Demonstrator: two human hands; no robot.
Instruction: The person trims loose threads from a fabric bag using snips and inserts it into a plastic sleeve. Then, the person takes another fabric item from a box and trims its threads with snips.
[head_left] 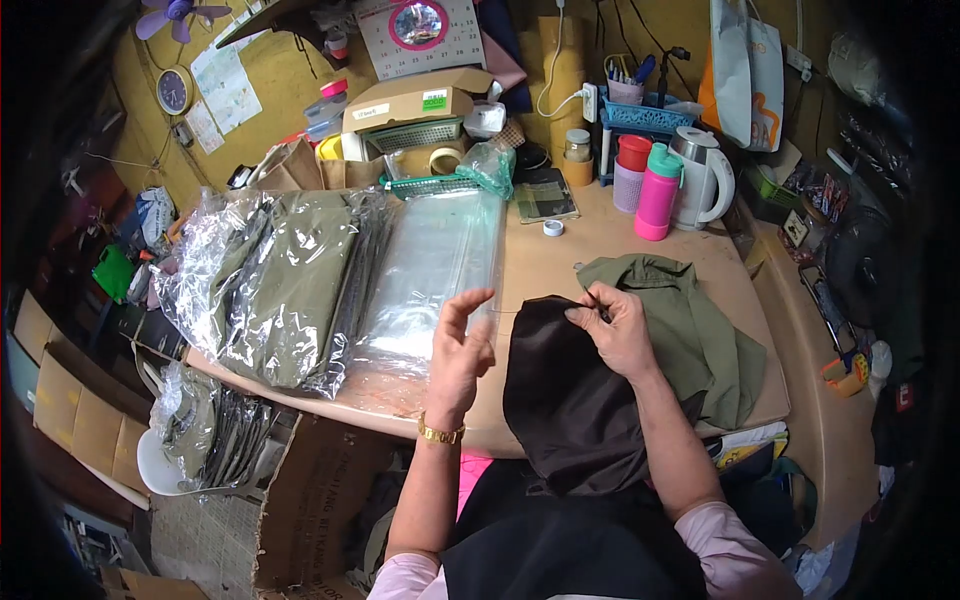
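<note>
My right hand [618,328] is closed in a pinch on the upper edge of a dark brown cloth [565,390], which hangs over the table's front edge toward my lap. Behind and right of it an olive green garment [690,310] lies spread on the tabletop, touching the dark cloth. Left of the cloth, my left hand [460,350] is raised with its index finger stretched out and the other fingers partly curled and slightly blurred. Nothing shows in it. A gold-coloured bracelet [441,431] circles that wrist.
Plastic-wrapped olive garments [290,290] and flat clear plastic bags [430,270] lie on the left of the table [545,275]. A pink bottle [656,200], an electric kettle [697,175] and a small white cap [553,228] stand at the back. A cardboard box [310,500] is below.
</note>
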